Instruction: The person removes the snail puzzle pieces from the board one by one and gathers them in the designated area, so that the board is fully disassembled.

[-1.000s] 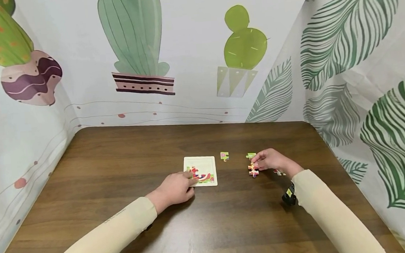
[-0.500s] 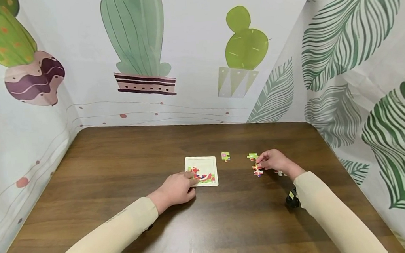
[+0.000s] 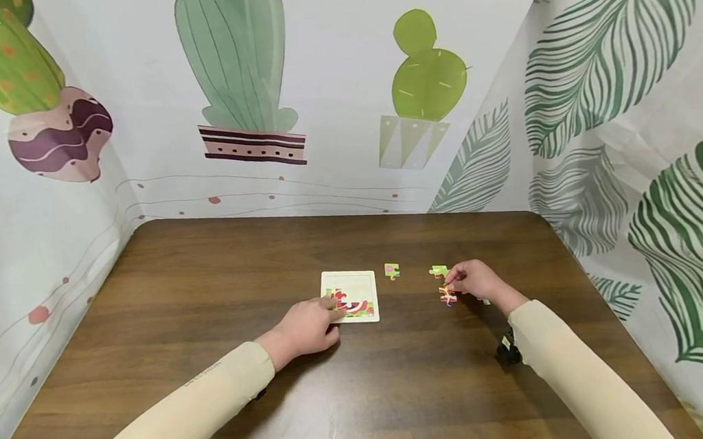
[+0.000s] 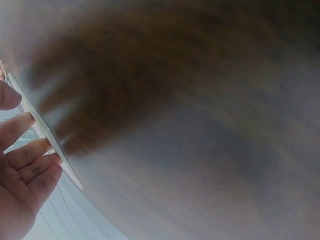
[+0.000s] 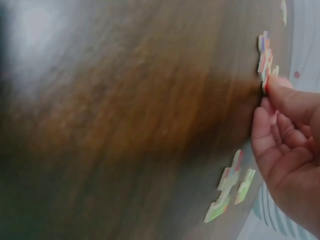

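My left hand (image 3: 304, 325) rests on the near left part of a white puzzle tray (image 3: 348, 273), fingers extended over its rim. Joined red, white and green pieces (image 3: 356, 309) fill the tray's lower part; my fingers hide some of them. In the left wrist view the fingertips lie along the edge of the tray (image 4: 65, 162). To the right, my right hand (image 3: 479, 281) pinches a red and yellow puzzle piece (image 3: 447, 296) at its edge, close over the table. The right wrist view shows thumb and fingertips at the end of this piece (image 5: 265, 57).
A green piece (image 3: 438, 270) lies just beyond the pinched one. Another green piece with a pink spot (image 3: 392, 270) lies near the tray. Beside my right hand more loose pieces (image 5: 227, 185) lie on the brown table (image 3: 236, 256). Patterned walls (image 3: 345, 144) stand behind it.
My right hand has shifted slightly right with the puzzle piece, which has turned a little. The head view has moved slightly. My left hand stays on the tray.
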{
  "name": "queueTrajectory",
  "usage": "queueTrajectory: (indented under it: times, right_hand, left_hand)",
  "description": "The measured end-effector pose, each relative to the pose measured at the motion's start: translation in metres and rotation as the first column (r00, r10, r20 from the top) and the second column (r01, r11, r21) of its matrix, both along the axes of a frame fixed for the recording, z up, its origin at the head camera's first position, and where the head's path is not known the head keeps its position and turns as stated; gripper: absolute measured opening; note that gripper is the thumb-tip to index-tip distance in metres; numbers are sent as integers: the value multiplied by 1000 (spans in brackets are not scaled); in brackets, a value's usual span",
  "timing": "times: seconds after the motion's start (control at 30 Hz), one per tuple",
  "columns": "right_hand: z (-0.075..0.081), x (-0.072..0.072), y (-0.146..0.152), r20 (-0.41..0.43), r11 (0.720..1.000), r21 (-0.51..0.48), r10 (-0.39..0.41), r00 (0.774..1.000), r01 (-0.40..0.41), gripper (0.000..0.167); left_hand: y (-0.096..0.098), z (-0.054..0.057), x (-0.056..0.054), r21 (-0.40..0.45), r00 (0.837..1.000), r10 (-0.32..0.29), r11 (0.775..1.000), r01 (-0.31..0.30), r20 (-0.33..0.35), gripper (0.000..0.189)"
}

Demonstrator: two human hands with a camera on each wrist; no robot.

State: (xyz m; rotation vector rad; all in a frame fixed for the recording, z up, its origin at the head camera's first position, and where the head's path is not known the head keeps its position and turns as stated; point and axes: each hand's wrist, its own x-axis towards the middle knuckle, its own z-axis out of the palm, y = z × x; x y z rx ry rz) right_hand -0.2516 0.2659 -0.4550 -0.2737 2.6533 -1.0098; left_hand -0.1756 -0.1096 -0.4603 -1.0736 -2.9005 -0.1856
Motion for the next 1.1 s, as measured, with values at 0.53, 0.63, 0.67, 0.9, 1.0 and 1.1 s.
queueTrajectory:
  times: [0.53, 0.63, 0.67, 0.9, 1.0, 1.1]
  right_hand:
    - [-1, -3, 3, 26, 999, -36, -14, 1000, 15, 12]
    - [1, -4, 6, 84, 995, -87, -38, 996, 45, 18]
    - [1, -5, 6, 100, 994, -99, -38, 994, 47, 19]
    - [12, -8, 0, 133, 990, -124, -48, 990, 64, 24]
    - [20, -6, -10, 120, 993, -94, -54, 991, 66, 25]
    - [27, -5, -23, 104, 996, -82, -37, 994, 46, 27]
  left_hand:
    - [-1, 1, -4, 31, 997, -38, 999, 40, -66, 28]
    - [-1, 2, -4, 38, 996, -39, 998, 42, -80, 26]
    - [-1, 2, -5, 36, 996, -38, 999, 41, -82, 25]
    - [0, 2, -9, 29, 996, -26, 999, 29, -85, 24]
    - [0, 2, -8, 42, 996, -33, 998, 37, -86, 22]
    - [0, 1, -7, 54, 995, -41, 997, 46, -88, 20]
